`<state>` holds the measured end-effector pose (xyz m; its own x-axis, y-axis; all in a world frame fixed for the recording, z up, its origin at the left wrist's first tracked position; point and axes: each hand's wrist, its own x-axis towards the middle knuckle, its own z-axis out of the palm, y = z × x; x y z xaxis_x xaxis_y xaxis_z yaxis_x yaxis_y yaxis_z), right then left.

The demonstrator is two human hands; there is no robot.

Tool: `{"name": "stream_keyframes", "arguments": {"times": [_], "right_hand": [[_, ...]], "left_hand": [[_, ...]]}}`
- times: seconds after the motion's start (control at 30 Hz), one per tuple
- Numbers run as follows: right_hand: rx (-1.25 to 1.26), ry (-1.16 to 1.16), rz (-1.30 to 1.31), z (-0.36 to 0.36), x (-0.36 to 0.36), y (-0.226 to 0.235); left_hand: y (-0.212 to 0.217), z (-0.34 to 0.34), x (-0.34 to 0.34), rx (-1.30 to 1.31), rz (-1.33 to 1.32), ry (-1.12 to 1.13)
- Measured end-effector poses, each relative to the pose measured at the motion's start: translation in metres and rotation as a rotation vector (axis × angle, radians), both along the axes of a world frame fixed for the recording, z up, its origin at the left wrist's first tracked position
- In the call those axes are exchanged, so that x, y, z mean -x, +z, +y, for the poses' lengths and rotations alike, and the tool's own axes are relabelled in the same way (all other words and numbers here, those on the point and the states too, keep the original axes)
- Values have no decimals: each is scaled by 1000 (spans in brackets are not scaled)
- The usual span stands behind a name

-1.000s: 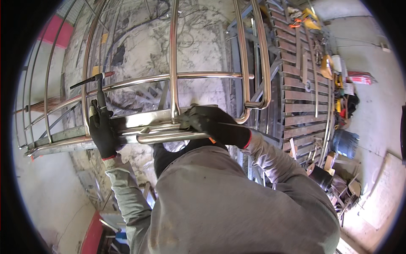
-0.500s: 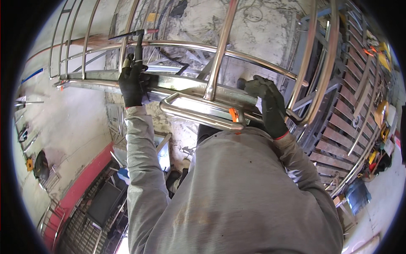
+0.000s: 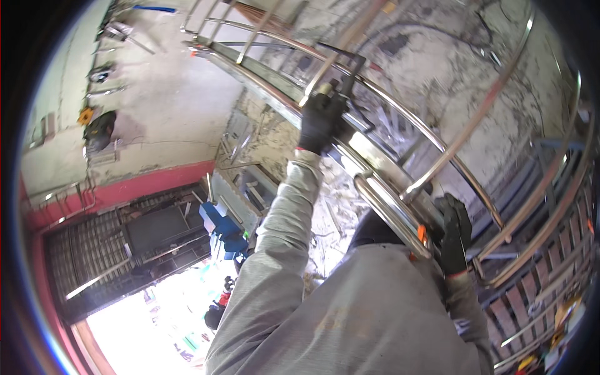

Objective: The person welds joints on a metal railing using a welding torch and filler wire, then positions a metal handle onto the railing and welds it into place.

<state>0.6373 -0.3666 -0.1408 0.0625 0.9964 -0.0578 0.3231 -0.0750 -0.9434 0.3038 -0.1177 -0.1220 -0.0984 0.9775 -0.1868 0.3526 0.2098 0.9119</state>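
Note:
In its black glove, my left hand (image 3: 323, 122) is closed round a dark torch with a slim angled head (image 3: 355, 70), most likely a welding torch, above a shiny metal railing (image 3: 406, 115). My right hand (image 3: 456, 228), also gloved in black, is at the near right end of the railing's flat metal bar (image 3: 381, 156). Its fingers are bent together, and what they hold, if anything, is hidden. Between my hands and my body, a rounded loop of polished tube (image 3: 390, 212) is attached to the railing, with an orange tag (image 3: 422, 235) at its end.
Curved upright tubes (image 3: 484, 106) rise from the railing over a stained floor (image 3: 431, 69). A slatted metal frame (image 3: 531, 312) lies at the right. At the lower left are a dark shutter (image 3: 87, 253), a bright doorway (image 3: 150, 319) and blue equipment (image 3: 225, 231).
The whole view has turned, so the railing slants down to the right and the doorway has come into sight. My left hand keeps the torch; my right hand stays by the railing's end.

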Motion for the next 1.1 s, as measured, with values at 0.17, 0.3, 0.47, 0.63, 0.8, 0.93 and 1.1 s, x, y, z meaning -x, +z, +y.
{"name": "stream_keyframes", "arguments": {"times": [0.17, 0.3, 0.47, 0.63, 0.8, 0.93, 1.1], "right_hand": [[183, -70, 329, 3, 5, 3], [-56, 13, 30, 5, 7, 1], [-4, 67, 62, 4, 2, -11], [-44, 79, 29, 5, 1, -5], [-159, 106, 5, 11, 3, 0], [-149, 58, 18, -1, 2, -19], [-40, 33, 159, 3, 6, -12]], "left_hand": [[11, -7, 8, 56, -54, 50], [0, -3, 17, -7, -122, 58], [4, 1, 16, 137, -84, 57], [17, -4, 4, 78, -111, 40], [14, -2, 10, 62, -140, 55], [14, -1, 8, 102, -108, 46], [13, -4, 12, 38, -60, 7]]}}
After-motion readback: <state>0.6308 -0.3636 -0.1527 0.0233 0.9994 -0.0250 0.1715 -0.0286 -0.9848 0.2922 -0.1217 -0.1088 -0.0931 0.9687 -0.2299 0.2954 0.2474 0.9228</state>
